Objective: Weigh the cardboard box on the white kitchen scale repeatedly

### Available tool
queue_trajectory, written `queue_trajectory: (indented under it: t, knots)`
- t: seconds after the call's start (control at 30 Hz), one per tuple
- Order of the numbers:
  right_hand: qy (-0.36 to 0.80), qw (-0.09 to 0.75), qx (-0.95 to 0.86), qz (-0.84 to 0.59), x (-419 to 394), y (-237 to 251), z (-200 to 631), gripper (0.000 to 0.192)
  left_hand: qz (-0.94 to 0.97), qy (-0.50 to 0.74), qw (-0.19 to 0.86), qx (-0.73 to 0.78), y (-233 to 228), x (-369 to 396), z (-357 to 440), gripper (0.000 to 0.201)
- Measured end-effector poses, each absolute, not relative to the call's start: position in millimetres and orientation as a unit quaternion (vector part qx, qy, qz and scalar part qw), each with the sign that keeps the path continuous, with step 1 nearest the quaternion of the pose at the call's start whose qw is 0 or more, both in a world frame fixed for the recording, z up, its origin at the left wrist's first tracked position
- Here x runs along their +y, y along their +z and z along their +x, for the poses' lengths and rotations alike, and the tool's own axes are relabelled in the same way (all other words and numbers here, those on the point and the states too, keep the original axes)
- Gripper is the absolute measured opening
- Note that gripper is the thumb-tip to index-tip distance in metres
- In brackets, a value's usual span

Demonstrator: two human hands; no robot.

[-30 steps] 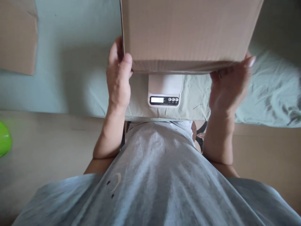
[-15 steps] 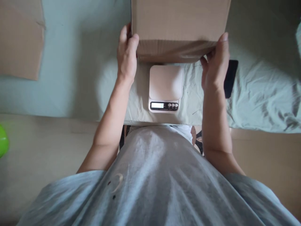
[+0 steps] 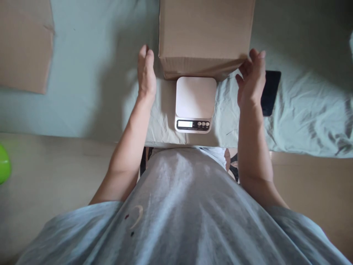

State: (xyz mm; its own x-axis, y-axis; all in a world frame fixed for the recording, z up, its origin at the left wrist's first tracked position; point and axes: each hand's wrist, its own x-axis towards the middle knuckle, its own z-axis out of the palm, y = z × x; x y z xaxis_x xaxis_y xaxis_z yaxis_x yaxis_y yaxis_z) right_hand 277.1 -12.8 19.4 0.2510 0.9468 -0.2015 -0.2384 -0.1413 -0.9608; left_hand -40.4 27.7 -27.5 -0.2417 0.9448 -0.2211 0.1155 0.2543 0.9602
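Observation:
A brown cardboard box stands on the green cloth just behind a white kitchen scale, its far part cut off by the top of the view. My left hand is off the box's left side, apart from it, holding nothing, with the fingers stretched forward. By the box's near right corner is my right hand, its fingers parted and slightly bent; whether a fingertip still touches the cardboard I cannot tell. The scale's small display is lit, but its figures are too faint to read.
A dark phone lies right of my right wrist. Flat cardboard rests at the far left of the green cloth. Something bright green shows at the left edge, below the cloth's front edge.
The box has come down onto the cloth, closer behind the scale. My left hand has let go and moved off it; the fingers of my right hand have loosened at its corner.

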Motion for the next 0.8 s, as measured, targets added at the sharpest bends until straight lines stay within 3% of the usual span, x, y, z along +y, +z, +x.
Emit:
queue_trajectory:
  t: [0.27,0.53,0.73,0.8]
  knots:
    - [0.514,0.574,-0.309,-0.558,-12,10,288,0.092,0.368,0.497,0.480,0.622,-36,18,-65,0.039]
    - [0.533,0.540,-0.360,-0.543,-2,-9,302,0.071,0.348,0.503,0.501,0.611,-23,12,-51,0.035]
    - [0.541,0.547,-0.353,-0.533,-1,5,285,0.077,0.349,0.490,0.493,0.628,11,-1,-22,0.032]
    - [0.553,0.538,-0.369,-0.519,2,11,275,0.071,0.382,0.479,0.493,0.618,22,-5,-10,0.032]
